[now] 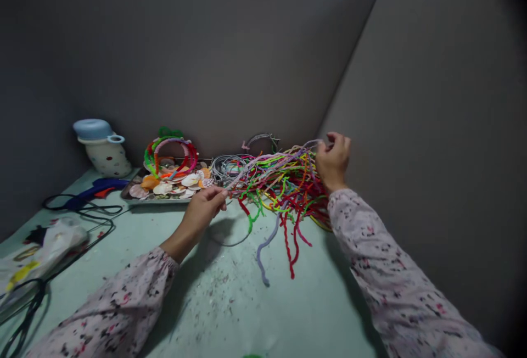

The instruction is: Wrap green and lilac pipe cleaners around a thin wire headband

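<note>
Thumb and fingers of my left hand [206, 206] pinch one end of a pale lilac pipe cleaner [242, 175] at the near side of a tangled heap. My right hand [334, 163] is closed on a lilac strand at the heap's right; whether it is the same pipe cleaner I cannot tell among the overlapping strands. Beneath and between the hands lies the heap of multicoloured pipe cleaners [296, 182]. A lavender pipe cleaner [263, 248] and several red ones trail forward onto the table. A partly wrapped wire hoop [234, 244] lies by my left hand.
A metal tray [160, 201] holds seashells [164, 188], with colourful wrapped hoops [171, 155] on top. Coiled wire [230, 168] lies beside it. Further left are a bottle [105, 149], a blue tool [90, 192] with a black cord [99, 223], and a plastic bag [61, 240]. Walls stand behind and right.
</note>
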Action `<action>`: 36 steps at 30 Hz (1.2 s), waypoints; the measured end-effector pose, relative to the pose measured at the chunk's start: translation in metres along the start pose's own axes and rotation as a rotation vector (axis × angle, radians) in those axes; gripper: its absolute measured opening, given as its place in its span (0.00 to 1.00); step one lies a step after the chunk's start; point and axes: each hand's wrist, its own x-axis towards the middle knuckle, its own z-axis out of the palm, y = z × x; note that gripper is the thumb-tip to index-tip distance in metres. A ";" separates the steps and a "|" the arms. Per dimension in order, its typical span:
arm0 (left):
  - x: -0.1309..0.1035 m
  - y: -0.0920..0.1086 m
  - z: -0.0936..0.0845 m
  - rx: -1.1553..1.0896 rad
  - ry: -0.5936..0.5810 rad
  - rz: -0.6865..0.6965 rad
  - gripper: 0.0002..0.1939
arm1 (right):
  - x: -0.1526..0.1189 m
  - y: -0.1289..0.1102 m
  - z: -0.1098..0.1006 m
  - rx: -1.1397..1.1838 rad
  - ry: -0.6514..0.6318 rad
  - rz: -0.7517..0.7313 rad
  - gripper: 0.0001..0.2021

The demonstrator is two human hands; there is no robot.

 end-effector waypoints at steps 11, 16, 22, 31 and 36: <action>-0.040 -0.027 0.007 0.281 -0.168 0.035 0.19 | -0.107 -0.008 0.020 1.084 -0.371 0.703 0.13; -0.046 -0.037 0.004 0.313 -0.175 0.018 0.19 | -0.111 0.018 0.018 1.182 -0.411 0.811 0.09; -0.046 -0.040 0.002 0.359 -0.182 0.040 0.18 | -0.119 0.037 0.024 1.178 -0.406 0.819 0.08; -0.050 -0.040 0.003 0.411 -0.131 0.067 0.18 | -0.119 0.046 0.028 1.102 -0.315 0.833 0.09; -0.048 -0.044 0.002 0.470 -0.113 0.067 0.18 | -0.117 0.045 0.027 1.095 -0.272 0.802 0.11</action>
